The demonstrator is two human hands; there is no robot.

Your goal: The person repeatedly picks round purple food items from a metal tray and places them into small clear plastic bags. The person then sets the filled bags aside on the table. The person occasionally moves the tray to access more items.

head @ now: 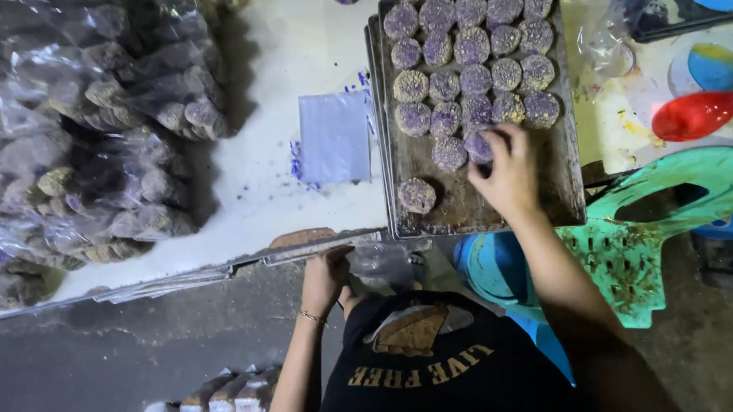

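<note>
A dark metal baking tray (561, 191) holds several round purple crumb-coated patties (459, 65) in rows. My right hand (507, 173) reaches onto the tray and its fingers close on one purple patty (478, 145) at the front of the rows. One patty (416, 195) lies apart near the tray's front left corner. My left hand (327, 276) is low by the table's edge and grips a clear plastic bag (381, 262).
Clear bags filled with patties (80, 143) are heaped on the white table at the left. A flat stack of empty plastic bags (334, 138) lies beside the tray. A green plastic chair (651, 220) stands at the right, with more bagged patties (227, 402) on the floor.
</note>
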